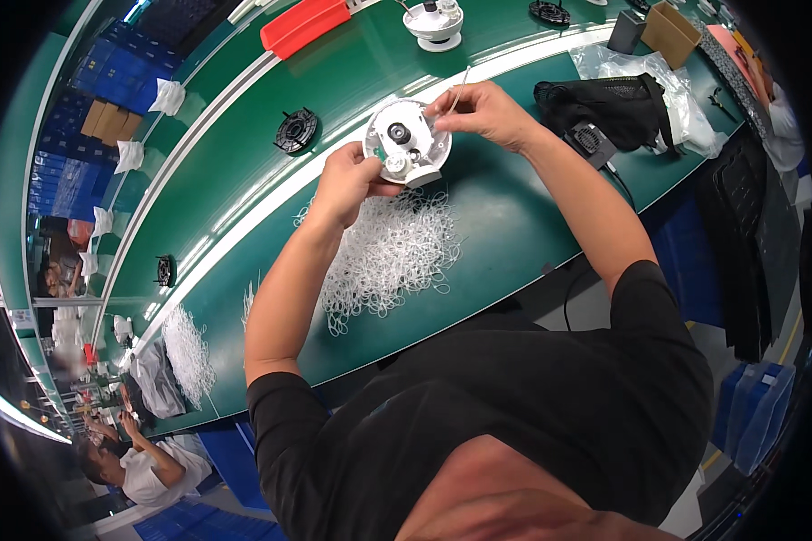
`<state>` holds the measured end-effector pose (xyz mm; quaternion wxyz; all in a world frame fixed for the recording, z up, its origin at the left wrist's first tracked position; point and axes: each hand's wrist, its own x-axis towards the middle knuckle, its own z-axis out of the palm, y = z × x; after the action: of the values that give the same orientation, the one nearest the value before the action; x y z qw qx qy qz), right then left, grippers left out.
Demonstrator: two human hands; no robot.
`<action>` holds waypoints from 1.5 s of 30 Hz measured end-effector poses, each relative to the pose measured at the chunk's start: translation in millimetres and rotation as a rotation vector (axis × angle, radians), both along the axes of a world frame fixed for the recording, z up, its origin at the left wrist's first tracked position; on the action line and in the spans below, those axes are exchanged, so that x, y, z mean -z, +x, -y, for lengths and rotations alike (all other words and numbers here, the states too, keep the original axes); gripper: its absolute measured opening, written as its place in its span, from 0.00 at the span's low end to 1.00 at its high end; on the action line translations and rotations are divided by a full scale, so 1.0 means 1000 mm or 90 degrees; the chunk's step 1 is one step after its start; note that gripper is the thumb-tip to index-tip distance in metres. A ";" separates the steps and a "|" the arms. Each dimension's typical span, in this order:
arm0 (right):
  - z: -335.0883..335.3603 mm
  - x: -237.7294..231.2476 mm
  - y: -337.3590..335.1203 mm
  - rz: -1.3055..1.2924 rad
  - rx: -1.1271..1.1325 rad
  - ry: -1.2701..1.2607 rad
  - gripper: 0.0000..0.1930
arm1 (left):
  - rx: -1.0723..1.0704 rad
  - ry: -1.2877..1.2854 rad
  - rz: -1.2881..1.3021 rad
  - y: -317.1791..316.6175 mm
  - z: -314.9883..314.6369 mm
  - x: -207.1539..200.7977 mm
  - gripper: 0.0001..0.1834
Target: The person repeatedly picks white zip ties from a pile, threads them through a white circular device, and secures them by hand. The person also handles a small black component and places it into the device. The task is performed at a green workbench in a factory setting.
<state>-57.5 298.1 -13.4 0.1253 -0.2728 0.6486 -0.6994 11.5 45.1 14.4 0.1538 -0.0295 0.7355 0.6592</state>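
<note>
Because the green counter [519, 239] runs slantwise under my forearms, all I'm handling is held up over it. The stacked blue crates [117, 81] stand off to the upper left, and I can't make out what's in them; nor can I tell what the translucent blue bin [753, 415] low on my right contains. On the counter, loose rather than boxed, a heap of white loops [388, 257] spreads just below my hands. The black bag [595, 106] right of me hides whatever it carries; the red tray [307, 25] and the open cardboard box [672, 36] don't show me their insides.

My left hand [345, 180] grips the near left rim of the round white housing [415, 149], its inner parts facing up. My right hand [489, 113] pinches a thin white strip [461, 88] at the opposite rim. I'd judge the step as working that strip at the housing; whether it passes through anything I can't tell. The next move seems to call for a steady left hold and a fine, careful right pinch.
</note>
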 end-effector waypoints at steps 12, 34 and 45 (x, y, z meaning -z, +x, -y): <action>-0.006 0.004 -0.025 -0.180 0.237 0.126 0.13 | 0.008 0.060 0.071 -0.024 -0.046 0.022 0.14; -0.009 0.005 -0.031 -0.103 0.178 0.152 0.12 | -0.072 0.163 -0.285 -0.088 -0.055 0.004 0.14; -0.007 0.000 -0.025 -0.117 0.158 0.131 0.11 | 0.033 0.036 -0.226 -0.090 -0.058 0.006 0.10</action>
<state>-82.8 305.3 -13.6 0.0053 -0.2396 0.7539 -0.6117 -78.5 102.6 8.1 0.0393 0.1110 0.7328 0.6702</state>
